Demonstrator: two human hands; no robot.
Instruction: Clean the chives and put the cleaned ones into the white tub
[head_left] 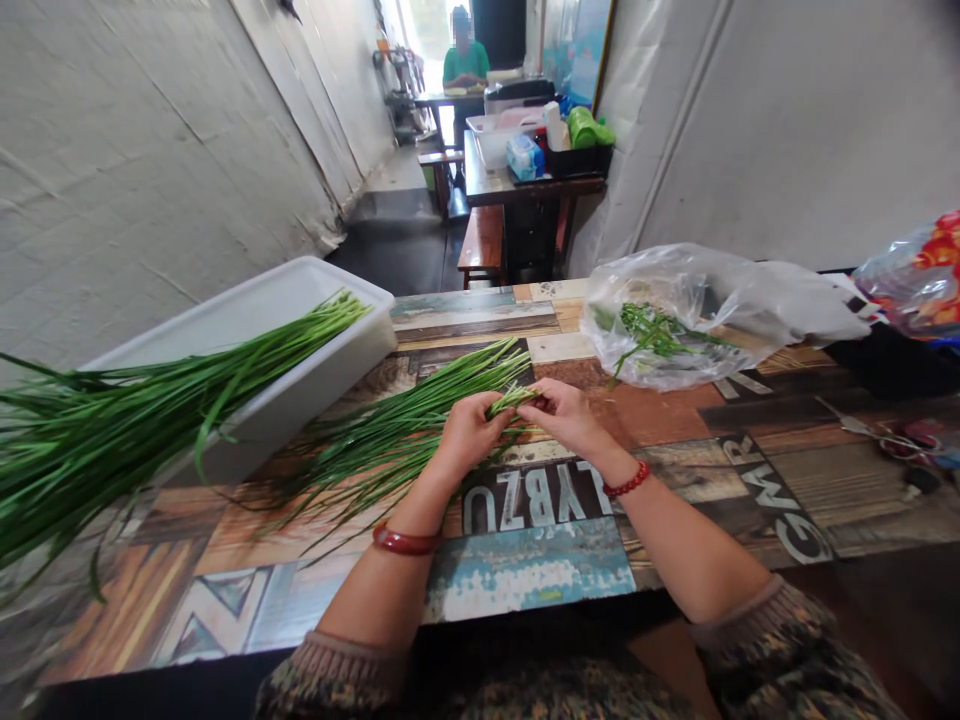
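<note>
"Two patterned sleeves (330,672), both cut off at the bottom edge. And past them?"

"One red bangle (405,542) on the left hand's side (474,432), one string of red beads (628,482) behind the right hand (564,412)."

"What about the fingers?"

"Left thumb and fingers pinch the pale ends of some green stalks (405,420); right thumb and forefinger nip the same ends (the other right fingertips are hard to see)."

"How many stalks?"

"Too tangled to count. One loose pile lies on the patterned table (532,575), under and left of the hands. One bundle (247,362) lies in one white tub (300,418), leaves cut off at the left edge."

"On the right?"

"One clear plastic bag (697,268) with green scraps (652,330) (inside or on top, I can't tell), and one bright packet (943,262), cut off."

"Farthest?"

"One bench (481,240), one dark table (487,183), then one person in green (465,66), partly hidden."
</note>
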